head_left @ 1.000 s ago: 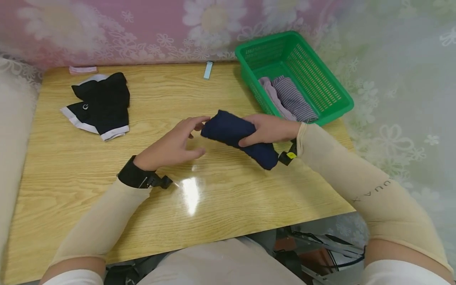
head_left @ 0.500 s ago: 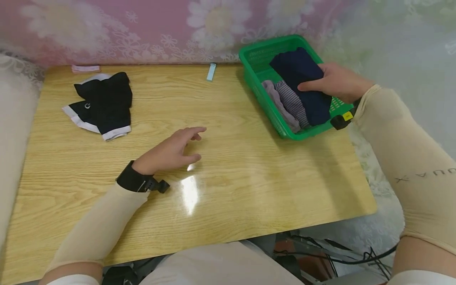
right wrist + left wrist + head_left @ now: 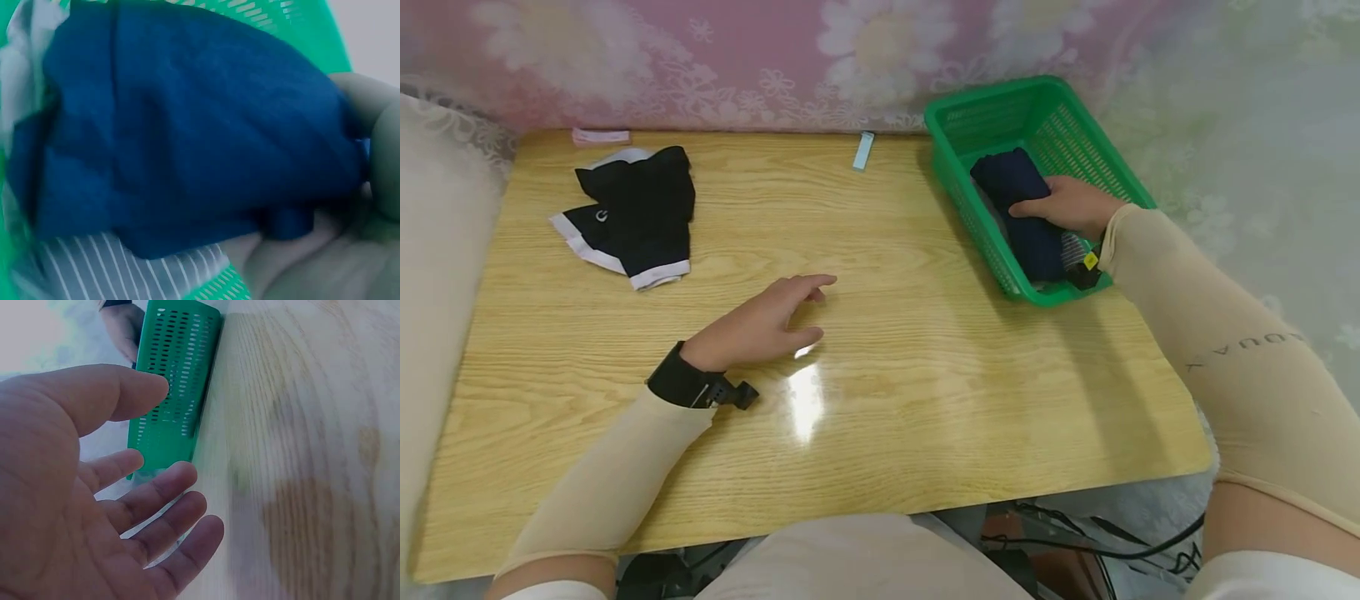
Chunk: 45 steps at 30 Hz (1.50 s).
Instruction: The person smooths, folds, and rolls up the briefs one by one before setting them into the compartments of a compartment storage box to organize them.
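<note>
Inside the green basket (image 3: 977,221) at the right back of the table, my right hand (image 3: 1071,206) grips a rolled navy cloth garment (image 3: 1026,221). Thumb and fingers pinch its side in the right wrist view, where the navy garment (image 3: 187,131) lies over a striped grey cloth (image 3: 119,269). Only a bit of the striped cloth (image 3: 1072,248) shows in the head view. My left hand (image 3: 767,325) hovers over the middle of the table with fingers loosely spread, holding nothing. The left wrist view shows this palm (image 3: 94,487) with the basket (image 3: 178,375) beyond it.
Black shorts with white trim (image 3: 643,212) lie at the table's left back. A pink strip (image 3: 601,137) and a pale blue strip (image 3: 863,152) are along the back edge by the flowered wall covering. Cables (image 3: 1097,546) hang below the front right edge.
From in front of me, my right hand has carried the navy garment rightward and lowered it into the basket, over the striped cloth. My left hand has drawn slightly away from where the garment was.
</note>
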Motion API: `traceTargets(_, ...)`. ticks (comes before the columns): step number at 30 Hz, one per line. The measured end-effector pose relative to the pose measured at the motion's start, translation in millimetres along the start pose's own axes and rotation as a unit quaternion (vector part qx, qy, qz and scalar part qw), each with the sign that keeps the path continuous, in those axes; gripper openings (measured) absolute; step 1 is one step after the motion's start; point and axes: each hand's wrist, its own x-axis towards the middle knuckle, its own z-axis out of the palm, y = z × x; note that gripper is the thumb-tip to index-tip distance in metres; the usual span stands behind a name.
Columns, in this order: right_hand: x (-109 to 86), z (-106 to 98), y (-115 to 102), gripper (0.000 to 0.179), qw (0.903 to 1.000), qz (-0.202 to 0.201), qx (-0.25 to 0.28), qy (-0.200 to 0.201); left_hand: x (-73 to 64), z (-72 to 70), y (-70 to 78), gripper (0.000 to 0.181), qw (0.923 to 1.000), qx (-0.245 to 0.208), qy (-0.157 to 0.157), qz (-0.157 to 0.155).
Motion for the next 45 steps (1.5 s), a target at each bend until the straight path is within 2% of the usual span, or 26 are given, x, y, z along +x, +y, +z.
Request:
traceTargets(5, 7.0, 4, -2, 0.103, 0.9985, -0.008, -0.013, -0.052, -1.4, 0.1, 0.9, 0.073, 1.0, -0.002, -0.006, 0.0)
traceTargets(8, 9.1, 6, -1, 0.093, 0.9982, -0.013, -0.025, -0.053, -2.3, 0.0, 0.9, 0.072, 0.9999, -0.005, -0.012, -0.001)
traceTargets(14, 1.4, 4, 3, 0.076, 0.9994, -0.023, -0.025, -0.006, -2.1, 2.2, -4.7, 0.068, 0.9997, -0.003, -0.023, 0.002)
traceTargets(16, -9.0, 2, 1, 0.075, 0.9983, -0.039, -0.032, 0.031, -2.7, 2.0, -7.4, 0.066, 0.9998, 0.004, -0.02, 0.0)
traceTargets(18, -21.7, 5, -5, 0.075, 0.994, -0.059, -0.026, 0.088, -4.7, 0.6, -9.0, 0.064, 0.9999, 0.011, -0.011, -0.004)
traceTargets(20, -34.4, 12, -12, 0.074, 0.9844, -0.086, -0.029, 0.151, -6.3, -1.1, -10.7, 0.063, 0.9999, 0.014, 0.0, -0.008)
traceTargets(23, -50.6, 35, -24, 0.066, 0.9611, -0.134, -0.02, 0.241, -8.7, -4.0, -13.3, 0.062, 0.9996, 0.012, 0.014, -0.021)
traceTargets(26, -64.1, 65, -38, 0.054, 0.9269, -0.199, -0.023, 0.317, -12.2, -10.6, -16.2, 0.059, 0.9985, 0.001, 0.037, -0.04)
traceTargets(29, -72.9, 96, -49, 0.041, 0.8902, -0.271, -0.035, 0.364, -19.0, -22.2, -20.4, 0.057, 0.9941, -0.003, 0.081, -0.073)
traceTargets(31, -75.8, 115, -55, 0.035, 0.8762, -0.307, -0.045, 0.369, -24.2, -31.8, -24.8, 0.055, 0.9873, 0.02, 0.123, -0.099)
traceTargets(33, -73.7, 132, -61, 0.033, 0.8679, -0.335, -0.061, 0.361, -30.0, -41.9, -31.7, 0.054, 0.9744, 0.068, 0.174, -0.124)
traceTargets(37, -65.7, 160, -69, 0.034, 0.8629, -0.374, -0.088, 0.329, -42.6, -58.0, -49.9, 0.058, 0.9344, 0.147, 0.27, -0.18)
traceTargets(38, -62.6, 165, -69, 0.034, 0.8629, -0.38, -0.091, 0.321, -45.3, -60.8, -55.1, 0.059, 0.9269, 0.154, 0.283, -0.192)
traceTargets(40, -56.9, 176, -68, 0.033, 0.8662, -0.386, -0.087, 0.305, -51.4, -64.3, -65.7, 0.061, 0.9168, 0.157, 0.296, -0.217)
traceTargets(43, -45.3, 191, -64, 0.032, 0.8766, -0.387, -0.066, 0.278, -59.4, -66.4, -78.4, 0.061, 0.9102, 0.159, 0.292, -0.247)
traceTargets(45, -35.1, 200, -61, 0.031, 0.8877, -0.38, -0.051, 0.255, -62.8, -66.8, -81.4, 0.059, 0.9071, 0.159, 0.291, -0.26)
